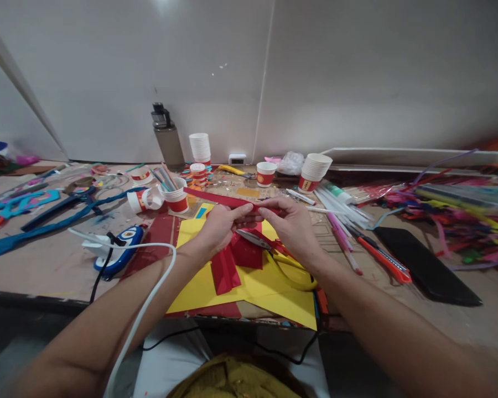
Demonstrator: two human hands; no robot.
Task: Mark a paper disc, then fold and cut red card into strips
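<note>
A narrow strip of red paper (209, 196) is stretched between my two hands above the table. My left hand (226, 225) pinches it near its middle, thumb on top. With thumb and fingers, my right hand (285, 220) grips the strip's right part, close beside the left thumb. Beneath them lie sheets of yellow paper (191, 287) with folded red paper pieces (224, 273) on top. Yellow-handled scissors (292, 273) rest on the sheets under my right hand, their blades partly covered.
Left of the paper sits a blue power strip (126, 251) with a white cable crossing my left forearm. Paper cups (176, 200) and a bottle (168, 141) stand behind. To the right lie an orange utility knife (384, 260), a black phone-like slab (427, 265) and colourful pipe cleaners (460, 221).
</note>
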